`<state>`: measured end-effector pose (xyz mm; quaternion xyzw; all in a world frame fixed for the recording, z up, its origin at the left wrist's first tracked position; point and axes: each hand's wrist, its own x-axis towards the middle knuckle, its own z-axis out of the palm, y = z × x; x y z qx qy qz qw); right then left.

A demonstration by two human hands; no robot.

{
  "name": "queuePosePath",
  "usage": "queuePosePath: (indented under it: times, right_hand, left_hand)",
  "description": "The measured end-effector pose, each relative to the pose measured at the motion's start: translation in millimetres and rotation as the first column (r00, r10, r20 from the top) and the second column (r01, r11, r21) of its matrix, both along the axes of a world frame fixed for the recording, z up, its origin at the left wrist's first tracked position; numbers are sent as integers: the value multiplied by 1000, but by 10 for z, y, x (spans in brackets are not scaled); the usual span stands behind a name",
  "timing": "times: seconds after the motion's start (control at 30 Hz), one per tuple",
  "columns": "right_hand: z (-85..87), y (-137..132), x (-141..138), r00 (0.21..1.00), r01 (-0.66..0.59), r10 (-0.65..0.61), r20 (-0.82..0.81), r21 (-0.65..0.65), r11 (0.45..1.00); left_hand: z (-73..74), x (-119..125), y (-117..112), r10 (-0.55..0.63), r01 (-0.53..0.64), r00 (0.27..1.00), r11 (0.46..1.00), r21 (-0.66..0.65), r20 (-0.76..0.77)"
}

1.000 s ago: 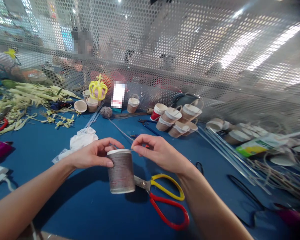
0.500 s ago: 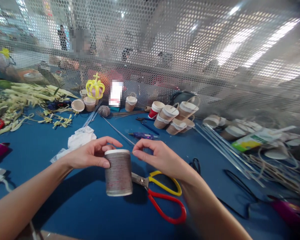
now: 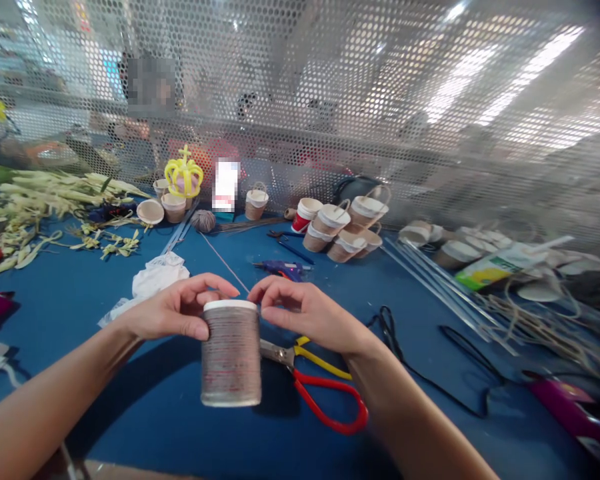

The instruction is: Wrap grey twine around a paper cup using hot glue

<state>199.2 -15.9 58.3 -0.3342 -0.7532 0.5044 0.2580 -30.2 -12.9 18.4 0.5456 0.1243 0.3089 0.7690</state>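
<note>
My left hand (image 3: 173,308) grips the upper left side of a paper cup (image 3: 231,363), thumb in front and fingers over the rim. Rows of grey-brown yarn wrap the cup, leaving a white rim showing at the top. On the cup's right, my right hand (image 3: 305,312) is closed at the rim, with the yarn strand (image 3: 223,261) running to its fingertips; the exact pinch is partly hidden. That strand leads back to a grey yarn ball (image 3: 203,220). Just behind the cup's right side lie scissors (image 3: 295,373) with one red and one yellow handle.
Behind stand several twine-handled cups (image 3: 333,223), a yellow crown (image 3: 184,175) and a phone (image 3: 226,185). A glue gun (image 3: 283,268) lies beyond my hands. Crumpled white plastic (image 3: 157,277) is at left, clear sticks (image 3: 435,287) at right. A perforated metal screen (image 3: 290,80) closes the back.
My right hand has moved left and closer to the cup's rim, bringing the yarn with it. The cup appears slightly lower and nearer; the whole view has shifted a little.
</note>
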Motion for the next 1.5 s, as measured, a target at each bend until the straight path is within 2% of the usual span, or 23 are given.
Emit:
queuePosePath:
  times: [0.1, 0.2, 0.33, 0.7, 1.03, 1.2, 1.3, 1.37, 1.5]
  right_hand:
    - [-8, -2, -5, 997, -43, 36, -72, -104, 994]
    - [-18, 2, 0, 994, -35, 16, -106, -181, 983]
    - [-34, 12, 21, 989, -18, -16, -145, -230, 973]
    - [-28, 6, 75, 983, -18, -14, -181, -178, 984]
    - [23, -40, 51, 987, 40, -68, -146, -189, 981]
    - [23, -40, 42, 992, 56, -73, -107, -149, 987]
    - [26, -33, 34, 996, 53, -59, -68, -92, 994]
    - [33, -34, 21, 998, 54, -55, -9, -25, 998]
    - [39, -48, -32, 989, 56, -75, 125, 143, 988]
  left_hand:
    - [-9, -15, -9, 0, -1, 1000, 1000, 1, 10]
    - [-16, -31, -11, -4, 4, 1000, 1000, 13, 7]
    - [-16, -35, 3, -4, 4, 1000, 999, 33, -29]
    - [3, -28, 36, -9, 21, 991, 996, 87, -131]
    - [-15, -22, 53, -12, 22, 987, 998, 62, -157]
    - [-29, -12, 67, -7, 23, 985, 996, 90, -175]
    - [-49, -17, 88, 13, 20, 980, 986, 163, -200]
    - [-48, -24, 96, 62, 4, 969, 963, 268, -239]
    - [19, 10, 52, 245, -10, 887, 858, 514, -392]
